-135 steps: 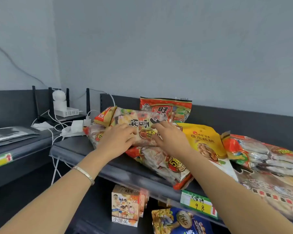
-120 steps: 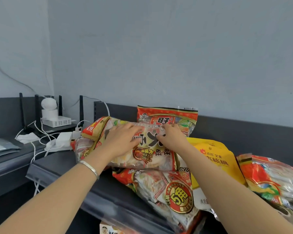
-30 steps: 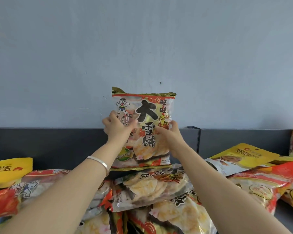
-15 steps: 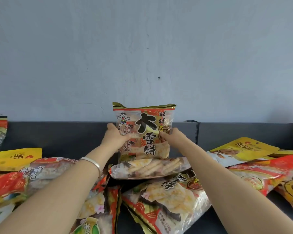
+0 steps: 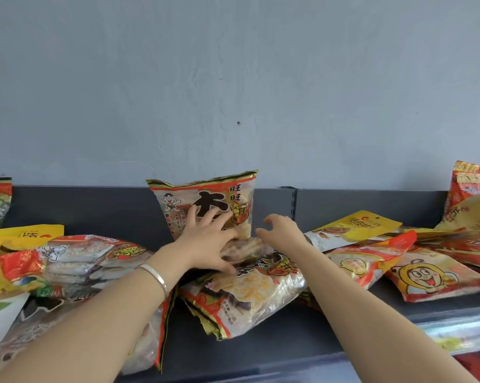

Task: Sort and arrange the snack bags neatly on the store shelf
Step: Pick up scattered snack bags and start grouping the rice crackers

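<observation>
Item: dark grey metal store shelf (image 5: 302, 335) with a low upright back panel, carrying an unsorted spread of snack bags.

Standing stock: one clear-and-red plastic rice-cracker bag with gold top seal and bold black character (image 5: 205, 200), upright against the back edge of the shelf near its middle. It leans on the back panel, face outward, apparently so the label reads from the aisle. Its foot is hidden behind a small clear bag of pale crackers (image 5: 247, 246) lying flat in front, which seems to act as a wedge.

Left hand (image 5: 205, 241): fingers spread and flat, palm over the lower front of the standing bag and the flat bag beneath; pressing, not gripping. Judged purpose: steadying the bag so it does not slump forward. A silver bangle (image 5: 157, 277) sits at the wrist.

Right hand (image 5: 281, 233): just beside the standing bag's right edge, fingers loosely curled and holding nothing; no contact can be made out.

Lying stock, front-centre edge: large clear rice-cracker bag with red-gold trim (image 5: 241, 297), flat and askew. Left end: heap of overlapping red and clear bags (image 5: 75, 261) with a yellow bag (image 5: 26, 236) behind. Right end: yellow foil pouch (image 5: 354, 228) and a bag with a cartoon face (image 5: 426, 275), both flat; a red bag (image 5: 470, 181) stands at the far right.

Status, judged: first bag set; most remain unsorted.
</observation>
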`<state>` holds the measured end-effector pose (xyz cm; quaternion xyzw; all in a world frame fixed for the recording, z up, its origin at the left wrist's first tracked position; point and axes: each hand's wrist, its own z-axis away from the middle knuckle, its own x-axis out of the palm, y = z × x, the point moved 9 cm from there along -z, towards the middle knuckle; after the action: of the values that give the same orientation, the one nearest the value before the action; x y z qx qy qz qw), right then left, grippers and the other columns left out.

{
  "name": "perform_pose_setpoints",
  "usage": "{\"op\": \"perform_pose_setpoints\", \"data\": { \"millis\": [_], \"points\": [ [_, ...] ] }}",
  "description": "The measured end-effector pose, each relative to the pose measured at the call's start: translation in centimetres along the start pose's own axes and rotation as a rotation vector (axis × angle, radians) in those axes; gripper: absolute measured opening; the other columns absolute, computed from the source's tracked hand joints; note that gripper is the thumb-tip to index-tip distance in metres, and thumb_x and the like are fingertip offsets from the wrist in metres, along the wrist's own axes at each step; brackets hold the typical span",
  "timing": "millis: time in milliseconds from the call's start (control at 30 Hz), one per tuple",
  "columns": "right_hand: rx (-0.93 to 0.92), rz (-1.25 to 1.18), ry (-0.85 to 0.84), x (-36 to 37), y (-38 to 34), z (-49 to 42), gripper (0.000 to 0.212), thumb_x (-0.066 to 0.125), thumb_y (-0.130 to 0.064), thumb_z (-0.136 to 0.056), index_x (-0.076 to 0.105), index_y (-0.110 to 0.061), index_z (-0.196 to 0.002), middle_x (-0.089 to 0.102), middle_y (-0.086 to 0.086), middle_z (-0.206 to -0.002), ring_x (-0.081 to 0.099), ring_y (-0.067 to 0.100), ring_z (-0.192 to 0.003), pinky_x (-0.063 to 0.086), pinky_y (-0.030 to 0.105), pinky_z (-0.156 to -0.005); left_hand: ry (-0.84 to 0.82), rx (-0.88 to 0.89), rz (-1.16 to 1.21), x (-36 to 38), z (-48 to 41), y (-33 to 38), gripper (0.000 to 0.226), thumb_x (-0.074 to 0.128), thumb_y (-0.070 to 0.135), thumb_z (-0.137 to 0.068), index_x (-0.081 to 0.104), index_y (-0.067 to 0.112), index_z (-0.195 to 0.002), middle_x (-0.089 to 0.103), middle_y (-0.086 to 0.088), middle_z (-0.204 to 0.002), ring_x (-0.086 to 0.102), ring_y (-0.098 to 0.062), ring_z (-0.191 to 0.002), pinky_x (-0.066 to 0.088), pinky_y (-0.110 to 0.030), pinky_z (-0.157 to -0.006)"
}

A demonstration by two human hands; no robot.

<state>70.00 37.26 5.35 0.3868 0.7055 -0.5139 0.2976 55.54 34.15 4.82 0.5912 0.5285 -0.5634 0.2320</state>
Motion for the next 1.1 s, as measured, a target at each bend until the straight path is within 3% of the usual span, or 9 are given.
{"op": "perform_pose_setpoints", "data": {
  "millis": [133, 233, 333, 467, 600, 700, 800, 967, 1100],
  "points": [
    [0.104, -0.135, 0.036, 0.3, 1.3, 0.4, 0.051, 0.053, -0.035, -0.094, 0.042, -0.008, -0.136, 0.045, 0.014, -0.136, 0.056, 0.028, -0.105, 0.043, 0.031, -0.076, 0.04, -0.041, -0.122, 0.4, 0.1, -0.5, 0.059, 0.055, 0.064, -0.077, 0.052, 0.029, -0.124, -0.005, -0.001, -0.159, -0.012, -0.031, -0.144, -0.014, -0.069, -0.103],
    [0.318, -0.624, 0.124, 0.0, 3.4, 0.5, 0.054, 0.06, -0.027, -0.09, 0.04, -0.003, -0.134, 0.049, 0.015, -0.127, 0.056, 0.03, -0.103, 0.052, 0.038, -0.086, 0.076, -0.089, -0.098, -0.1, -0.5, -1.1, 0.04, 0.047, 0.051, -0.087, 0.055, 0.025, -0.117, -0.001, 0.0, -0.159, -0.009, -0.031, -0.145, -0.009, -0.071, -0.104],
    [0.469, -1.09, 0.125, 1.8, 3.9, 0.5, 0.047, 0.06, -0.019, -0.093, 0.042, 0.003, -0.131, 0.055, 0.013, -0.099, 0.06, 0.035, -0.102, 0.053, 0.045, -0.092, 0.043, -0.136, 0.004, 0.2, -1.4, -2.7, 0.044, 0.047, 0.058, -0.086, 0.053, 0.023, -0.114, -0.005, 0.003, -0.159, -0.011, -0.03, -0.145, -0.006, -0.072, -0.105],
    [0.61, -1.355, -0.117, 6.5, 0.5, 0.2, 0.055, 0.068, -0.028, -0.085, 0.046, -0.005, -0.13, 0.053, 0.021, -0.127, 0.053, 0.046, -0.117, 0.053, 0.054, -0.084, -0.01, -0.122, 0.155, 0.3, -2.2, -4.4, 0.049, 0.042, 0.069, -0.082, 0.051, 0.031, -0.112, -0.003, 0.008, -0.159, -0.011, -0.025, -0.145, -0.005, -0.069, -0.106],
    [0.729, -1.308, -0.095, 9.0, -0.8, -0.3, 0.063, 0.076, -0.042, -0.074, 0.048, -0.015, -0.123, 0.056, 0.014, -0.122, 0.055, 0.044, -0.11, 0.047, 0.066, -0.087, 0.314, -0.128, 0.363, -3.4, -1.7, -7.2, 0.051, 0.033, 0.068, -0.085, 0.06, 0.03, -0.107, 0.044, 0.008, -0.141, 0.035, -0.019, -0.134, 0.027, -0.048, -0.106],
    [0.676, -1.305, -0.032, 9.1, -1.6, -0.4, 0.068, 0.079, -0.038, -0.073, 0.046, -0.016, -0.128, 0.056, 0.013, -0.12, 0.057, 0.04, -0.108, 0.052, 0.059, -0.084, 0.678, -0.213, 0.115, -6.4, -0.2, -10.3, 0.043, 0.061, 0.043, -0.085, 0.054, 0.025, -0.123, 0.046, -0.002, -0.137, 0.041, -0.026, -0.127, 0.033, -0.048, -0.099],
    [0.751, -1.312, 0.097, 8.7, -0.1, 0.0, 0.07, 0.08, -0.017, -0.075, 0.036, -0.018, -0.129, 0.049, 0.016, -0.122, 0.054, 0.04, -0.106, 0.055, 0.059, -0.078, 0.687, -0.368, 0.169, -5.9, 0.3, -12.8, 0.06, 0.068, 0.034, -0.081, 0.041, 0.025, -0.134, 0.04, -0.008, -0.14, 0.036, -0.031, -0.129, 0.03, -0.051, -0.098],
    [0.748, -1.278, 0.154, 8.8, 0.3, 0.6, 0.053, 0.07, -0.006, -0.082, 0.043, -0.014, -0.127, 0.053, 0.018, -0.111, 0.058, 0.038, -0.096, 0.058, 0.055, -0.071, 0.639, -0.409, 0.081, -5.5, 0.3, -13.2, 0.039, 0.057, 0.041, -0.089, 0.051, 0.025, -0.124, 0.057, 0.002, -0.124, 0.042, -0.024, -0.119, 0.031, -0.046, -0.093],
    [0.719, -1.252, 0.213, 8.2, 0.4, 1.0, 0.042, 0.067, -0.006, -0.084, 0.045, -0.012, -0.119, 0.05, 0.015, -0.097, 0.055, 0.034, -0.088, 0.058, 0.051, -0.069, 0.872, -0.543, 0.451, -5.9, 2.5, -15.1, 0.048, 0.072, 0.034, -0.078, 0.053, 0.023, -0.121, 0.041, -0.008, -0.134, 0.035, -0.03, -0.126, 0.029, -0.054, -0.099]
  ]
}}
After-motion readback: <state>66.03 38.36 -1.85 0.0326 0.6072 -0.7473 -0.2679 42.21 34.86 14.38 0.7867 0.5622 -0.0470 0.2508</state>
